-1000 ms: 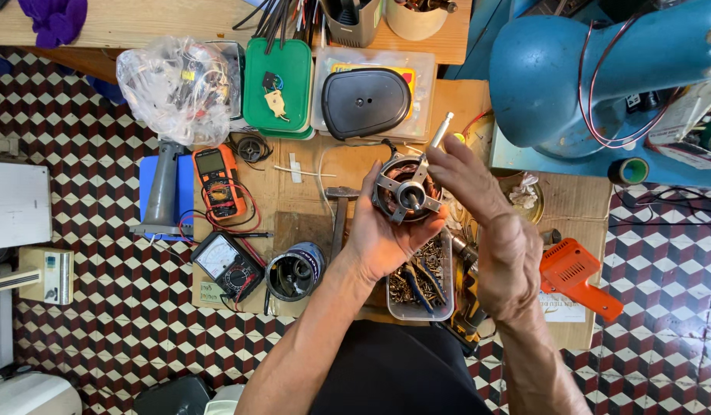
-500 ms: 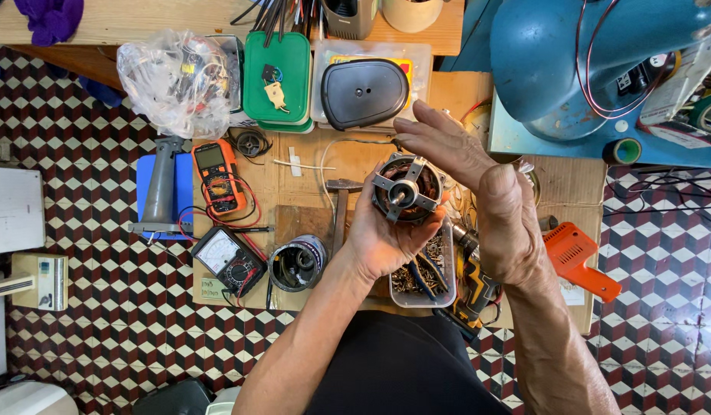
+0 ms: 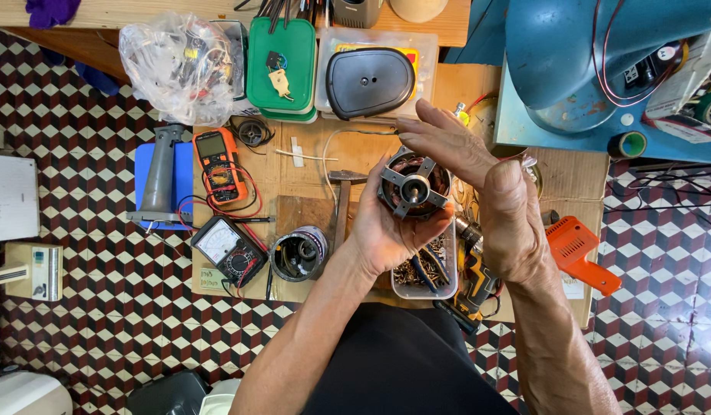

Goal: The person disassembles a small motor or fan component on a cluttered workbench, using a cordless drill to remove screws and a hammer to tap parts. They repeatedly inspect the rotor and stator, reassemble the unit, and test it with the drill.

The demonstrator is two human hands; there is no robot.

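The left hand [image 3: 386,230] cups a round motor part [image 3: 414,186] from below, above the wooden tabletop [image 3: 309,180]. The right hand [image 3: 486,184] is open, its flat fingers [image 3: 436,132] resting across the part's top; a second ago it pinched a thin stick there. Beyond the fingers lie a dark lid [image 3: 369,82] and a green box [image 3: 282,65]. The floor [image 3: 86,307] is checkered.
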